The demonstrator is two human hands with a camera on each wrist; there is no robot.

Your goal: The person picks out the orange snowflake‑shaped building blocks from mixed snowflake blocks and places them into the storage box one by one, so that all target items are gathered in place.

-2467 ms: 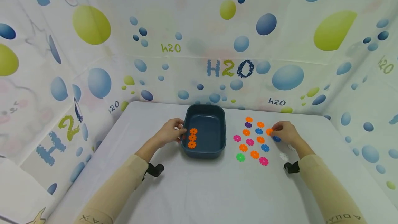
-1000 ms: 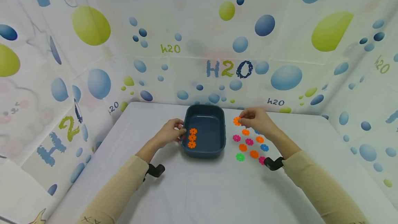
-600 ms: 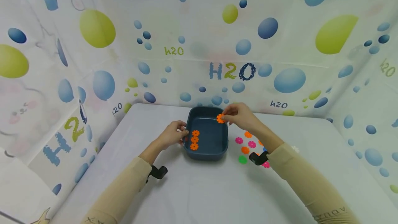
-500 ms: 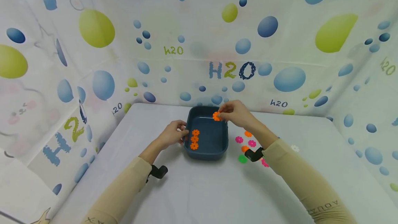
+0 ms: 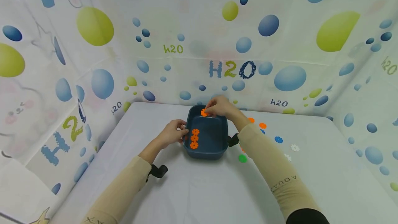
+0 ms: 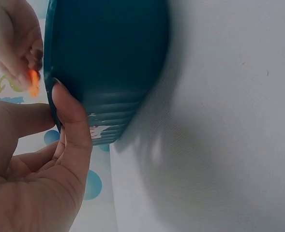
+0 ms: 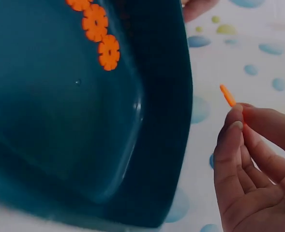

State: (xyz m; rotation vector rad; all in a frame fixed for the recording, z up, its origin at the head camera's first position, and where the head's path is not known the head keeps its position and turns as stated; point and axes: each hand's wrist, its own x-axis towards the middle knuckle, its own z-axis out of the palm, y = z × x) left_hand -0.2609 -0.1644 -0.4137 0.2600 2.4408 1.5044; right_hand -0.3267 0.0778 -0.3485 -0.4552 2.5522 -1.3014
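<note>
A dark blue-teal plastic basin (image 5: 207, 155) stands on the white-covered table. My left hand (image 5: 170, 133) pinches its left rim, and in the left wrist view the thumb (image 6: 73, 116) lies on the outer wall. Three orange notched discs (image 5: 194, 138) lie in a row along the left side of the basin floor. My right hand (image 5: 221, 108) is over the far end of the basin, pinching another orange notched disc (image 5: 204, 112) by its edge. In the right wrist view that disc (image 7: 227, 95) shows edge-on between thumb and forefinger, above the rim.
Right of the basin lie several loose notched discs, among them a green disc (image 5: 242, 158), a blue disc (image 5: 278, 139), a white disc (image 5: 294, 148) and an orange disc (image 5: 262, 126). My right forearm hides some of them. A patterned curtain (image 5: 186, 58) hangs behind the table.
My right hand picked up an orange disc from the right of the spread and carried it left, over the basin's far end. My left hand has stayed on the rim.
</note>
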